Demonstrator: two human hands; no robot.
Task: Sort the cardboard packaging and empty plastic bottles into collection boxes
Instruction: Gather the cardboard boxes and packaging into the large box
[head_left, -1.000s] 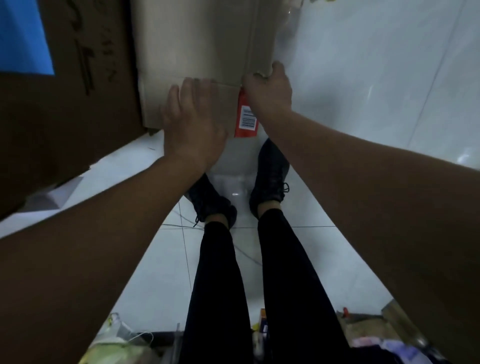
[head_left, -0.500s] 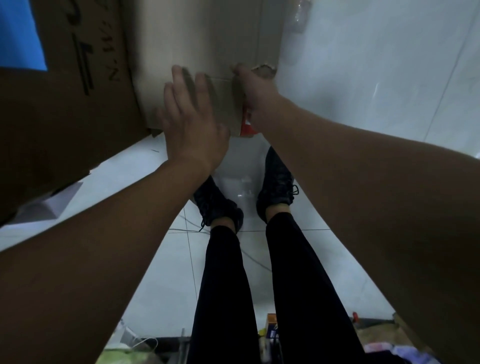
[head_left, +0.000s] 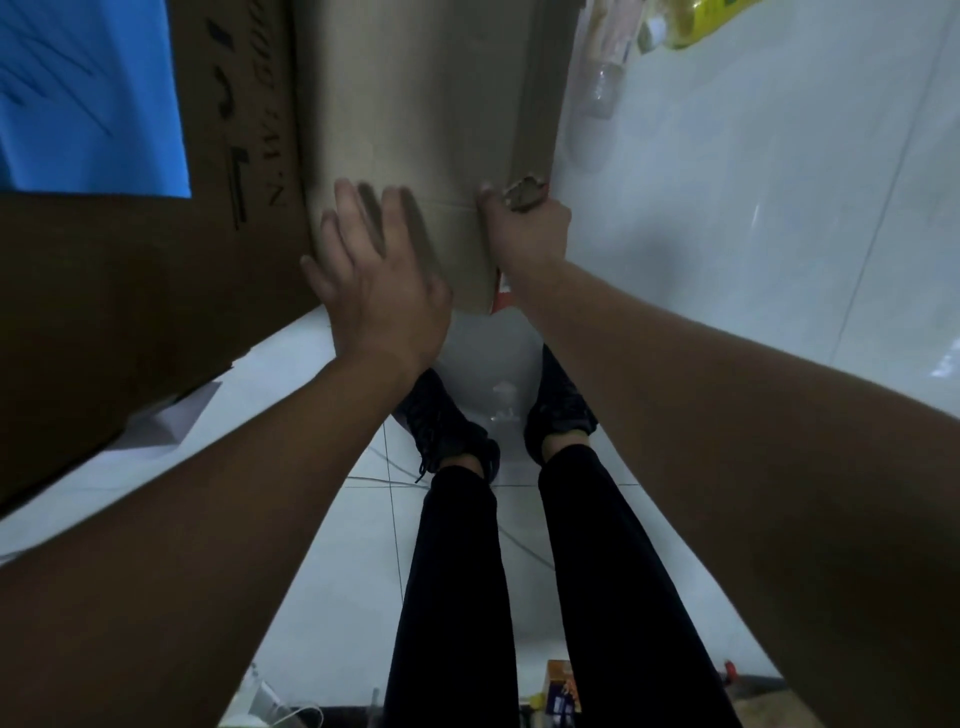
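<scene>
matt brown cardboard box (head_left: 415, 104) with torn corner; glossy white floor tiles (head_left: 753, 234).

Left hand (head_left: 379, 291) flat, fingers spread, right hand (head_left: 527, 234) clenched, arms outstretched

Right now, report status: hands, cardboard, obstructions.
Left hand flat on cardboard sheet. Right hand gripping its torn corner. Large brown box alongside left.
</scene>
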